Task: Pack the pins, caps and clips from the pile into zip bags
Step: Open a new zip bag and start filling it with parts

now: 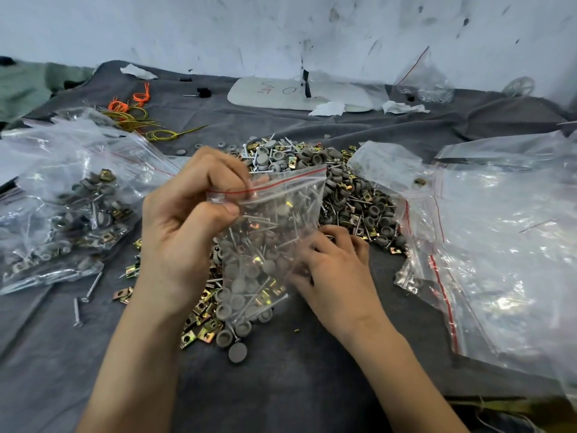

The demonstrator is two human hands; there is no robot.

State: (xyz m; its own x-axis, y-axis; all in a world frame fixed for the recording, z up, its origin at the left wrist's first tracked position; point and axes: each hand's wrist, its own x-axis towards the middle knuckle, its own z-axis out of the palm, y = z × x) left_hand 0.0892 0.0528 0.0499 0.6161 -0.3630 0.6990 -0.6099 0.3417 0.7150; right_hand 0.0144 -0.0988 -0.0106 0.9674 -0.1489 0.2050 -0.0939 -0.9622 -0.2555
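A pile (343, 195) of grey caps, metal pins and gold clips is spread over the dark cloth in front of me. My left hand (190, 220) pinches the top left corner of a clear zip bag (274, 226) with a red seal line, holding it up over the pile. The bag hangs partly filled with caps, pins and clips. My right hand (334, 264) rests low on the pile beside the bag's lower right, fingers curled among the parts; whether it holds any is hidden.
Filled zip bags (62, 207) lie at the left. A heap of clear zip bags (499, 239) lies at the right. Loose pins (84, 295) sit at the near left. Orange and yellow wire ties (137, 114), a white board (299, 95) and tissue scraps lie behind.
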